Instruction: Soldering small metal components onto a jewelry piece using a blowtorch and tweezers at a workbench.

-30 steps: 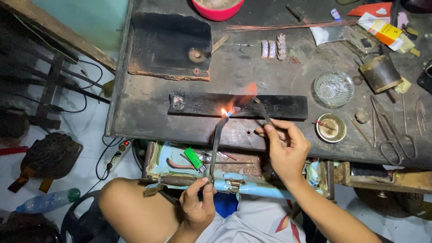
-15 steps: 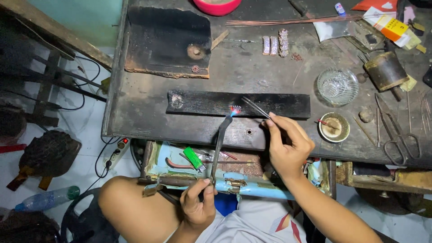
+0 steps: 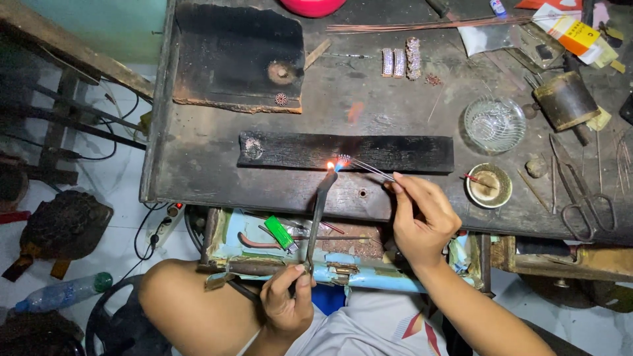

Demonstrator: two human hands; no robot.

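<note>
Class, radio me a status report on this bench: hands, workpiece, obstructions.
Left hand grips torch, flame lit. Right hand holds tweezers on small piece over charred block. Nothing obstructing.

L hand fisted low by lap, R hand pinching, arm extended

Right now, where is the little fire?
In the head view, the small flame burns at the tip of the torch held by the left hand, just left of the tweezers, at the charred block's front edge.
</note>
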